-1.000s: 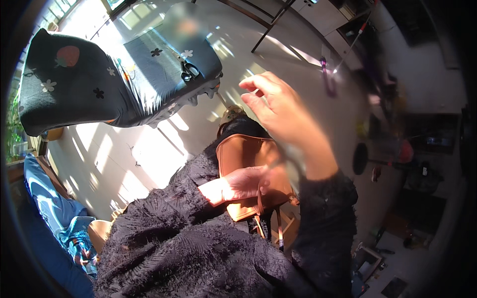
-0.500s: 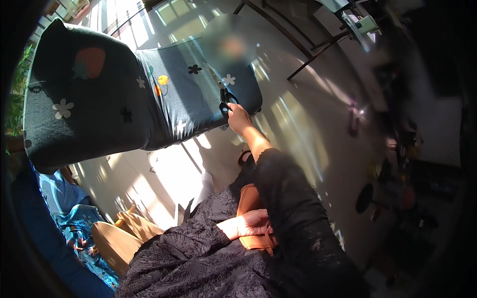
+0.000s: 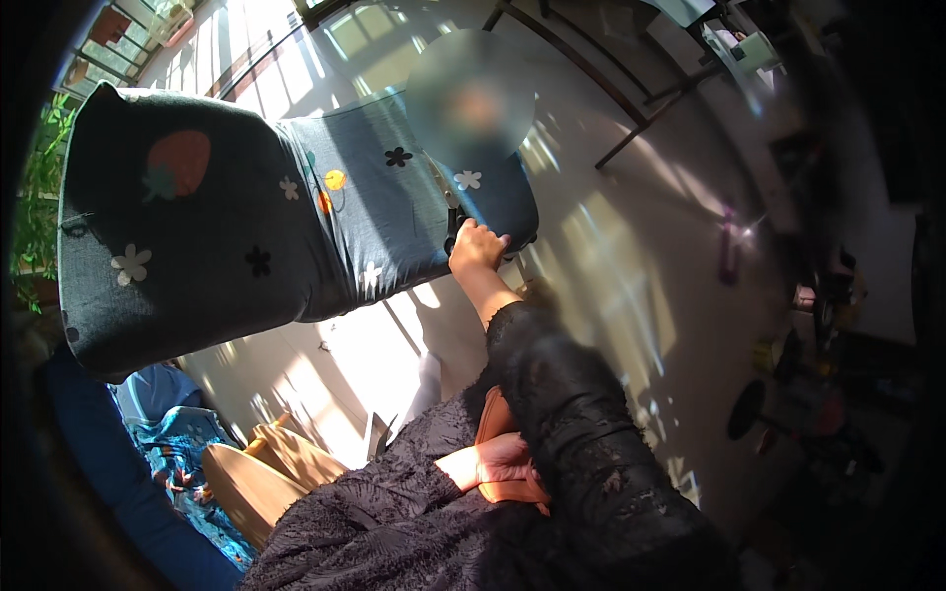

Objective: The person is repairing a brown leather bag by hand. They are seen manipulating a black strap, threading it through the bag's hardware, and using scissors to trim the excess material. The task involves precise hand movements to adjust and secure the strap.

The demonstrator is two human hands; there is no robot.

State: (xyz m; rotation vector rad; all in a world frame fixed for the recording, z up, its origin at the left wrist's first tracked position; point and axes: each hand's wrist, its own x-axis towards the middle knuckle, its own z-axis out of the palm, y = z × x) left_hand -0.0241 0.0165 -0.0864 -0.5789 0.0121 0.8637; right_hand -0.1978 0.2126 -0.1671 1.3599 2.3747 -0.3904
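A person's right hand (image 3: 477, 246) reaches out and closes on the near edge of a dark grey cushion (image 3: 246, 227) patterned with flowers and a strawberry, where a black clip or buckle sits. The cushion lies spread across the upper left, above a sunlit floor (image 3: 611, 256). The left hand (image 3: 503, 461) rests low against the body on a tan leather piece (image 3: 493, 424), fingers curled; whether it grips cannot be told. The step looks like taking hold of the cushion's end, which calls for a firm pinch at the hem. Blue cloth (image 3: 168, 433) and a wooden piece (image 3: 246, 473) lie below, table legs (image 3: 591, 69) beyond.
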